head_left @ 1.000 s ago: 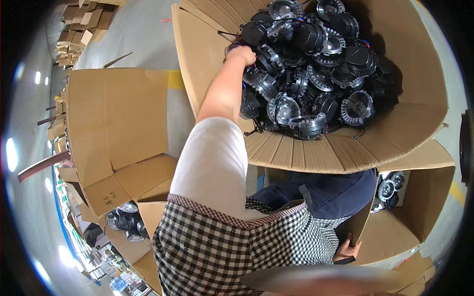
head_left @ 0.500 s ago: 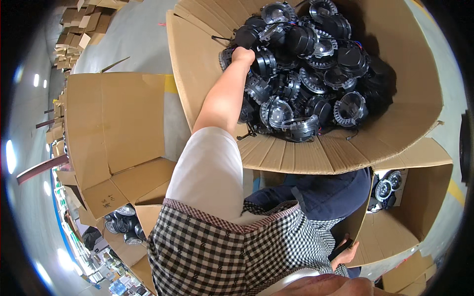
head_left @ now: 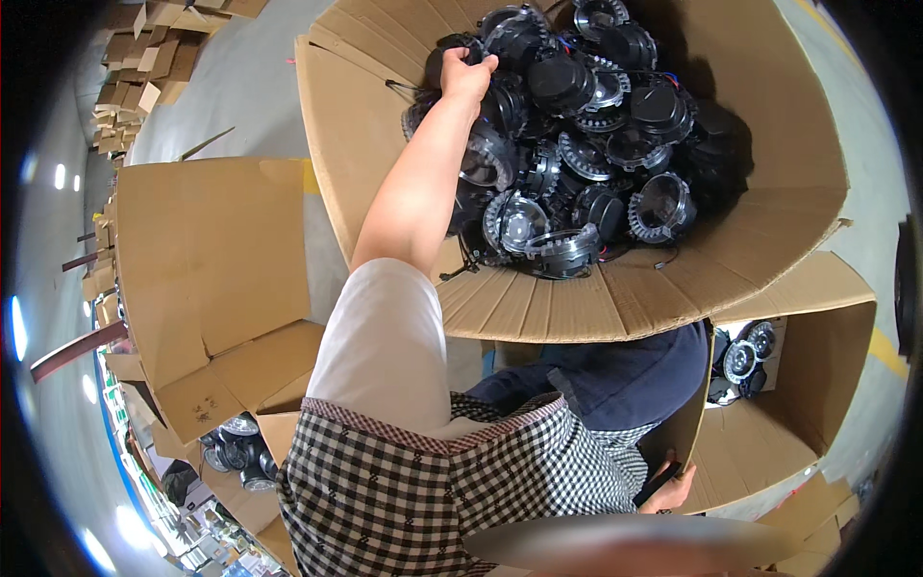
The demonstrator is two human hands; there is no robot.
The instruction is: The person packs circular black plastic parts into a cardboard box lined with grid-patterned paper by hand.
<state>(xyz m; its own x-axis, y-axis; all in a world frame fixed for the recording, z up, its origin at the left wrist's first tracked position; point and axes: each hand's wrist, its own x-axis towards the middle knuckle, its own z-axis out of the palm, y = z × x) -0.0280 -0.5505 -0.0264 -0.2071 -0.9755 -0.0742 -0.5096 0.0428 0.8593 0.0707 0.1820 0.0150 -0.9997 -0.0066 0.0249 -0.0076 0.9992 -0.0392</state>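
Grey workshop floor runs along the left, with stacked cardboard piled at ten o'clock. Towards nine o'clock, an open cardboard box spreads its tall flaps, and below it, around eight, a second batch of black units sits in another opening.

Next along, the left hand reaches up towards eleven o'clock into a large carton, its forearm crossing the near left wall. Inside is a heap of black lamp-like units with clear domes and thin wires. One dark, rounded unit lies at twelve o'clock from this grip, right at the fingertips; it is stubby, and its long axis cannot be made out. Thumb and forefinger stand apart at its near side, the thumb towards one o'clock; whether they bear on it, I cannot tell. Most of the heap spreads from the grip between two and six o'clock.

Further right, the right hand is down at about four o'clock, by the edge of a smaller box holding a few more domed units; its hold is partly hidden. Of the two, the left is clearly nearer the heap.
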